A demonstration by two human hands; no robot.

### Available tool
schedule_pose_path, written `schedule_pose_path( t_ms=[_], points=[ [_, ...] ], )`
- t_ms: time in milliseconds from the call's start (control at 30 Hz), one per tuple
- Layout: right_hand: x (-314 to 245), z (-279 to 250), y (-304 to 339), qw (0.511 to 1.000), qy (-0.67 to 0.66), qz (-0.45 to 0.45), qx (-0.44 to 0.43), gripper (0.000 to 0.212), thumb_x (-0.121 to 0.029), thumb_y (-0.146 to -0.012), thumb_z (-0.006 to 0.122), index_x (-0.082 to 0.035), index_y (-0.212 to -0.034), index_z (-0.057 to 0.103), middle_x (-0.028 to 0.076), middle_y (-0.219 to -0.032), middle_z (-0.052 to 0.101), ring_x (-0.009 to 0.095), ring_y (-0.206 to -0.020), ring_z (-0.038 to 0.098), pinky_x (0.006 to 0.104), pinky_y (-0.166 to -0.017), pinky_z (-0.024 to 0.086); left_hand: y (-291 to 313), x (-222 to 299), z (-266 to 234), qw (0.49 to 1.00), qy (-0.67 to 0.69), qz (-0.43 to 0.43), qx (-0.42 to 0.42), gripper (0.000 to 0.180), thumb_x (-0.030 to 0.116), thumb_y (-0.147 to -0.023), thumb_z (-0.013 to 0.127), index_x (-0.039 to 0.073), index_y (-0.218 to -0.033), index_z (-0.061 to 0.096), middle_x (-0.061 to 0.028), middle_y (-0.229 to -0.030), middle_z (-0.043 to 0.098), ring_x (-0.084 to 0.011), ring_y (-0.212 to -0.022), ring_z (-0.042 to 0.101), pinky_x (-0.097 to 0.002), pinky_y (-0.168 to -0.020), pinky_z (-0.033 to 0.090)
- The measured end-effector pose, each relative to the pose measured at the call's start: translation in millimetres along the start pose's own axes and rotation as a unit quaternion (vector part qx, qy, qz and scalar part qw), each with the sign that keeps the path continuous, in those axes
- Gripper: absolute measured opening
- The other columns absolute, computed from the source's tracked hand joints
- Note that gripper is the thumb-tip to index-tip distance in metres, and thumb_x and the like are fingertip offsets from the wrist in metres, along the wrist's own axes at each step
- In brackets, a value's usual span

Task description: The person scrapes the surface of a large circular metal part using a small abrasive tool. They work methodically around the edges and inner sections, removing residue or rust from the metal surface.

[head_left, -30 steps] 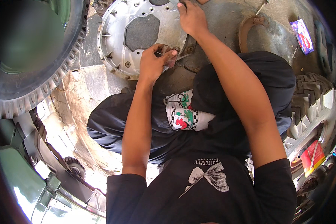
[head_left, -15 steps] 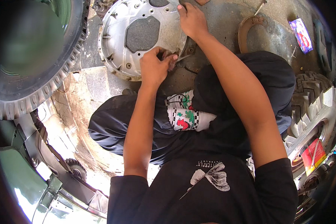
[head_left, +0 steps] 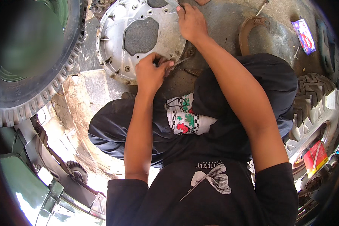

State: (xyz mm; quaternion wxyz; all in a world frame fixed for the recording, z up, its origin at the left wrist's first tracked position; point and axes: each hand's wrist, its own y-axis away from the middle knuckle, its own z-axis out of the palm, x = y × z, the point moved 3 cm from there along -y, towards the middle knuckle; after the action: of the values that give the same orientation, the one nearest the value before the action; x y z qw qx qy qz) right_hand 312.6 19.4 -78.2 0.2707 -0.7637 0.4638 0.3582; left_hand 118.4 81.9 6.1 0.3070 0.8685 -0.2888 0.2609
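A round, silver-grey metal housing lies on the ground ahead of my crossed legs. It has a large angular opening in its middle and bolt holes around it. At its lower right edge, my left hand is closed in a pinch; whatever is between the fingertips is too small to name. A thin, pale piece sticks out just to the right of those fingers. Higher up, my right hand is closed on the housing's right rim, with the thumb on the near face and the other fingers partly hidden.
A big knobbly tyre stands at the left, a second tyre at the right. Right of the housing lies a rusty curved metal piece. Beyond it is a purple packet. Green bodywork fills the lower left.
The whole view has shifted slightly, moving the housing a little left in the picture. My left hand has slid slightly left and nearer at the rim; my right hand keeps its place there.
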Motion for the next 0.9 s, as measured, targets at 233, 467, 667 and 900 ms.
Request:
schedule_pose_path(
  t_ms=[233, 467, 667, 900],
  points=[
    [6.4, -3.2, -1.6, 1.0, -0.001, 0.002, -0.013, 0.049, -0.045, -0.112, 0.05, -0.005, -0.136, 0.066, 0.025, -0.132, 0.067, 0.05, -0.12, 0.063, 0.0575, -0.103, 0.05, 6.1, -1.1, -1.9, 0.999, 0.024, -0.045, -0.009, 0.034, 0.026, -0.084, 0.091, -0.003, -0.094, 0.076, -0.0124, -0.079, 0.078, -0.017, -0.067, 0.073, -0.0337, -0.065, 0.055],
    [5.7, 0.1, -4.1, 1.0, -0.001, -0.007, 0.003, 0.05, -0.045, -0.111, 0.049, -0.006, -0.137, 0.066, 0.025, -0.13, 0.068, 0.05, -0.119, 0.064, 0.0571, -0.103, 0.05, -14.8, 5.8, 0.8, 0.998, -0.034, 0.057, 0.016, 0.033, 0.025, -0.084, 0.09, -0.003, -0.092, 0.075, -0.0119, -0.077, 0.076, -0.0173, -0.066, 0.07, -0.0332, -0.07, 0.054],
    [6.7, 0.6, -0.4, 1.0, -0.007, -0.006, 0.002, 0.049, -0.045, -0.112, 0.048, -0.006, -0.136, 0.066, 0.025, -0.132, 0.068, 0.05, -0.12, 0.063, 0.0572, -0.104, 0.049, 10.4, -7.7, -3.7, 0.994, 0.064, -0.092, -0.012, 0.035, 0.024, -0.08, 0.092, -0.004, -0.091, 0.075, -0.0175, -0.077, 0.076, -0.0296, -0.071, 0.074, -0.0404, -0.074, 0.056],
    [13.8, 1.2, -2.2, 0.999, -0.024, -0.024, 0.03, 0.049, -0.043, -0.109, 0.052, -0.004, -0.134, 0.067, 0.027, -0.13, 0.067, 0.05, -0.121, 0.063, 0.0565, -0.104, 0.05, -2.5, 9.4, 0.6, 0.997, -0.056, 0.029, 0.035, 0.033, 0.025, -0.079, 0.092, -0.001, -0.09, 0.076, -0.0178, -0.08, 0.076, -0.0337, -0.076, 0.074, -0.0426, -0.076, 0.056]
  ],
)
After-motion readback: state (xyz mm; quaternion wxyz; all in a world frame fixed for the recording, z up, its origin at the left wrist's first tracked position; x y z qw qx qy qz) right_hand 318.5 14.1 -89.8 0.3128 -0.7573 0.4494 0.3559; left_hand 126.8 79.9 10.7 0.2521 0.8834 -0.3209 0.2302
